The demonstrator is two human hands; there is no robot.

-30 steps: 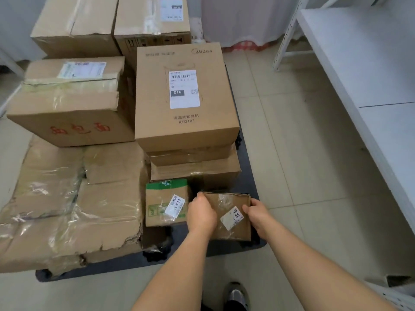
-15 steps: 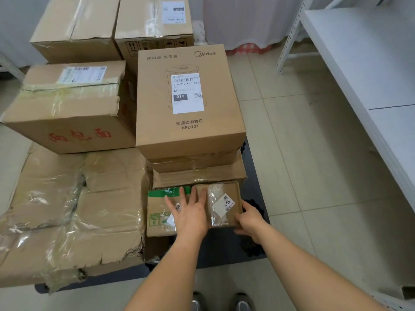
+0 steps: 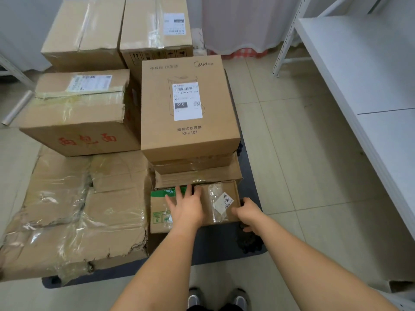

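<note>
The room is bright, with soft, even light. Shadows are weak. The clear tape shines white in spots. Straight lines bend near the edges. The white shelf looks washed out.

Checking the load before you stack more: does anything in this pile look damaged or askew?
Yes. The flattened carton at front left is torn along its front edge, its tape wrinkled and loose. The red-lettered box behind it sits skewed. The small parcel being handled looks intact.
</note>
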